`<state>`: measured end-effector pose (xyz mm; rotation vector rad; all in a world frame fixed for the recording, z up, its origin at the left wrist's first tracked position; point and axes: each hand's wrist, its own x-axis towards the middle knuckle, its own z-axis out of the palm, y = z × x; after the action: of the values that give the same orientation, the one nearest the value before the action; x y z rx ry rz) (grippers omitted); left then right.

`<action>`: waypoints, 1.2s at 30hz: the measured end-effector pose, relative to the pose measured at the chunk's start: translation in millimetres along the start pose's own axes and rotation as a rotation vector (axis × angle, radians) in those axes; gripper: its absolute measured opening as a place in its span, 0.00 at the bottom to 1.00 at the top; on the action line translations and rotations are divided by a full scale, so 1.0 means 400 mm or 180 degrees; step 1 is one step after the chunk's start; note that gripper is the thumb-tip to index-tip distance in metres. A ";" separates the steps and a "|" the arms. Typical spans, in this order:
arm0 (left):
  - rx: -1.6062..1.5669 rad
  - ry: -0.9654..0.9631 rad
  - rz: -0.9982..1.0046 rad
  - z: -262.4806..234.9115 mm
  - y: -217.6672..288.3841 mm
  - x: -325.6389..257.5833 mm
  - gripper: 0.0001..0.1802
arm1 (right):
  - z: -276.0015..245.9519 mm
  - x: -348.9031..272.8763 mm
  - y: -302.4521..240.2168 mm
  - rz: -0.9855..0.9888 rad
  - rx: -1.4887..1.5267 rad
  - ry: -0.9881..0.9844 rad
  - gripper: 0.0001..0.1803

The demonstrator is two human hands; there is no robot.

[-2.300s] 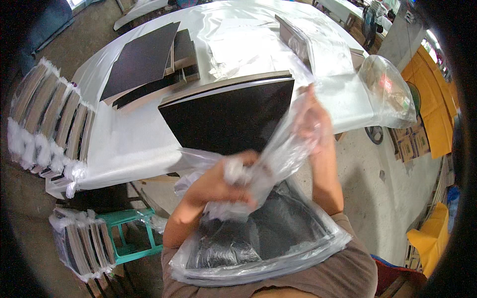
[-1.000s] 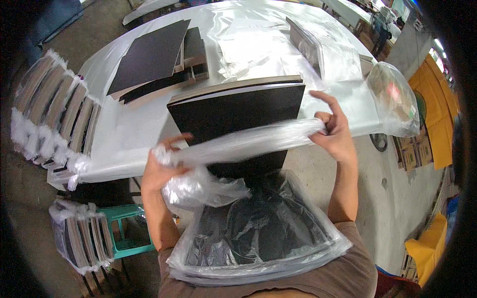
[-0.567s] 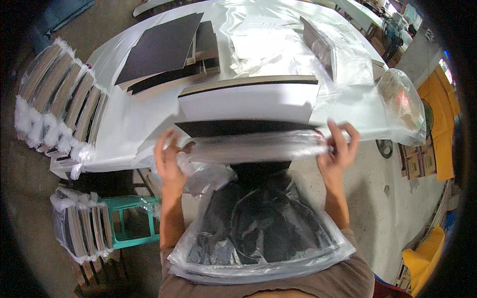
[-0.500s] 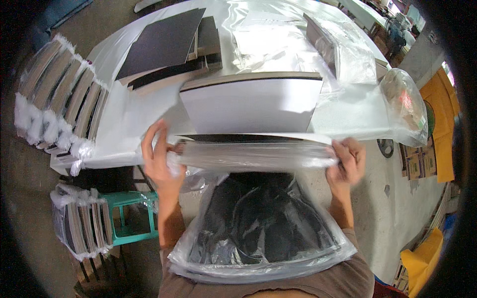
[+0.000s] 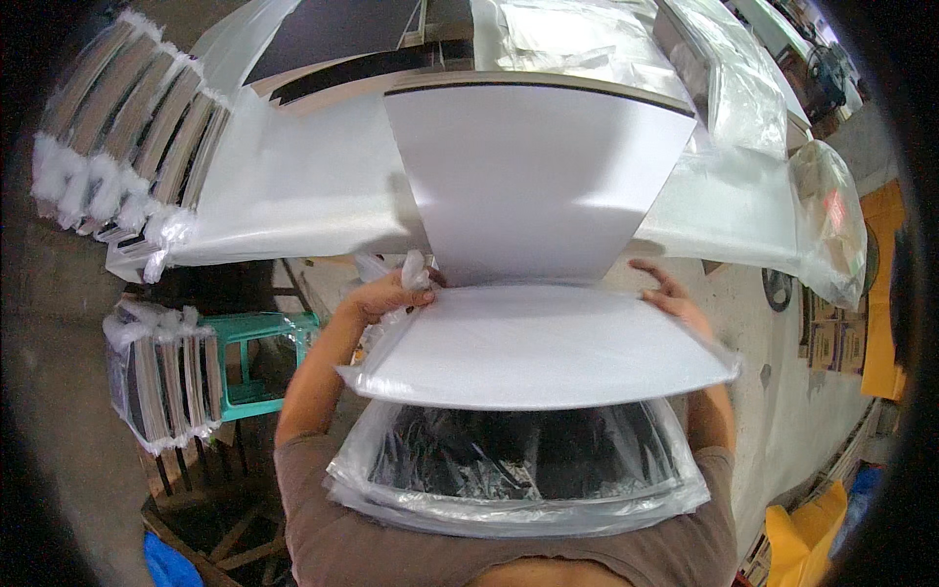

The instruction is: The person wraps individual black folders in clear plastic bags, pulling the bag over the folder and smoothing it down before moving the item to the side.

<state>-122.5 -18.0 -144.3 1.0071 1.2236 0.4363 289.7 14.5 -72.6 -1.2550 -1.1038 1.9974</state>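
In front of me lies a white-faced flat panel in clear plastic (image 5: pixel 548 347), tilted, its curved near edge toward my chest. My left hand (image 5: pixel 396 293) is closed on the plastic at its far left corner, where a bunched flap sticks up. At the far right corner my right hand (image 5: pixel 675 293) has its fingers apart and stretched out, touching the panel's edge; part of that hand is hidden. Below the panel, a stack of black boards in clear plastic (image 5: pixel 518 455) rests against my body. Beyond my hands, a stack of white-faced boards (image 5: pixel 543 176) leans against the table edge.
The white-covered table (image 5: pixel 303 176) carries dark boards (image 5: pixel 333 34) and plastic-wrapped stacks (image 5: pixel 738 88). Bundles of boards (image 5: pixel 127 127) stand at its left end. A green stool (image 5: pixel 259 362) is beside another wrapped bundle (image 5: pixel 161 382). A clear bag (image 5: pixel 831 225) hangs at the right.
The wrapped panel has swung from nearly edge-on to showing its white face and come nearer me. My right hand's fingers have spread. The view has shifted, bringing the table higher in the picture.
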 end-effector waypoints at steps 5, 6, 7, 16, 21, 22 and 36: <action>-0.0818 0.0787 0.0194 -0.042 -0.399 0.201 0.30 | -0.066 0.143 0.261 0.0198 0.0614 -0.0193 0.25; -0.0946 0.0638 0.0516 -0.042 -0.451 0.243 0.30 | -0.071 0.157 0.290 0.0269 0.0659 -0.0211 0.25; -0.1005 0.0492 0.0817 -0.034 -0.468 0.271 0.30 | -0.084 0.174 0.323 0.0320 0.0708 -0.0202 0.24; 0.2005 0.2333 0.0329 -0.063 -0.332 0.145 0.21 | -0.230 0.214 0.317 0.0165 -0.2459 0.0019 0.18; 0.2779 0.3689 0.0781 -0.172 -0.037 -0.186 0.26 | -0.051 0.099 -0.056 -0.0907 -0.2680 -0.0893 0.11; 0.3114 0.4071 0.1214 -0.198 0.019 -0.225 0.20 | -0.009 0.089 -0.107 -0.1293 -0.2598 -0.1118 0.11; -0.2233 0.1580 0.3574 0.241 0.452 -0.113 0.18 | 0.465 0.120 -0.194 -0.3765 -0.1308 -0.0359 0.34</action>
<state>-8.3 3.7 30.5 0.8918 0.6855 1.9319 102.3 25.7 14.5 -0.3889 -1.7885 0.9554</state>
